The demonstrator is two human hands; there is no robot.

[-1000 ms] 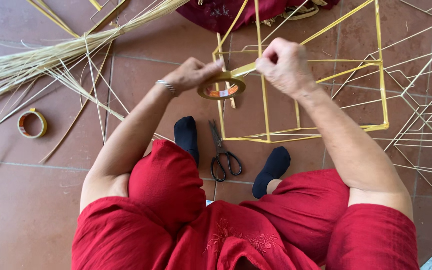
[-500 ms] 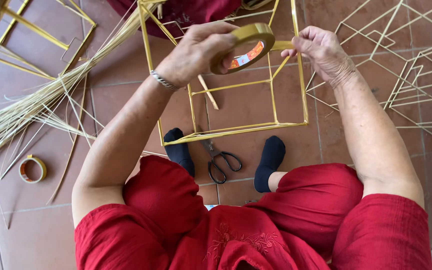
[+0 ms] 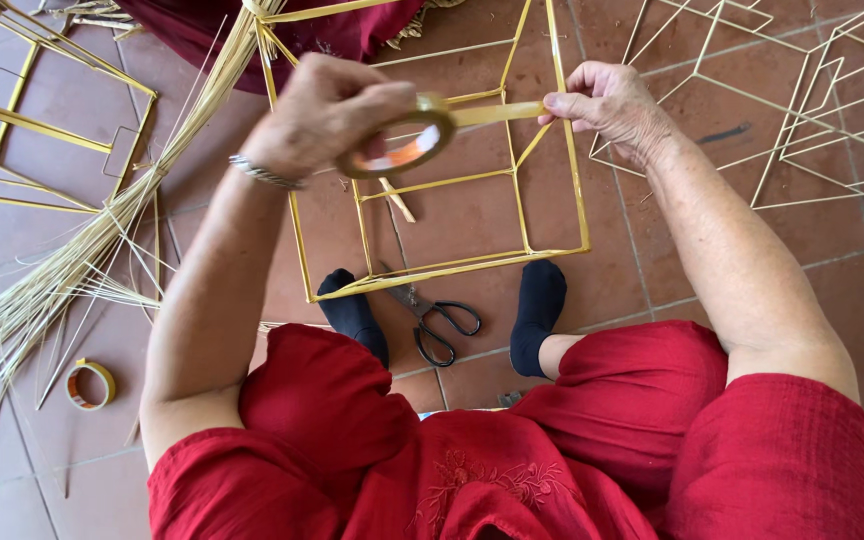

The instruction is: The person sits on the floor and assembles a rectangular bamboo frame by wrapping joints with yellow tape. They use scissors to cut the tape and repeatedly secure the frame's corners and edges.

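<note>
My left hand (image 3: pixel 327 115) grips a roll of yellowish tape (image 3: pixel 402 145) held above a yellow bamboo-stick box frame (image 3: pixel 432 270). My right hand (image 3: pixel 607 105) pinches the free end of the tape, and a strip (image 3: pixel 497 113) stretches between the two hands. The frame stands on the tiled floor just beyond my feet in black socks (image 3: pixel 542 305). A bracelet (image 3: pixel 264 175) is on my left wrist. I sit on the floor in red clothes.
Black-handled scissors (image 3: pixel 437 325) lie between my feet. A second tape roll (image 3: pixel 89 384) rests on the floor at left, beside a bundle of thin bamboo strips (image 3: pixel 72 270). More stick frames lie at the upper right (image 3: pixel 802 110) and upper left (image 3: pixel 42 110).
My left hand has drawn the roll away to the left, and the tape strip between the hands is longer. The view has shifted, so the frame sits more central.
</note>
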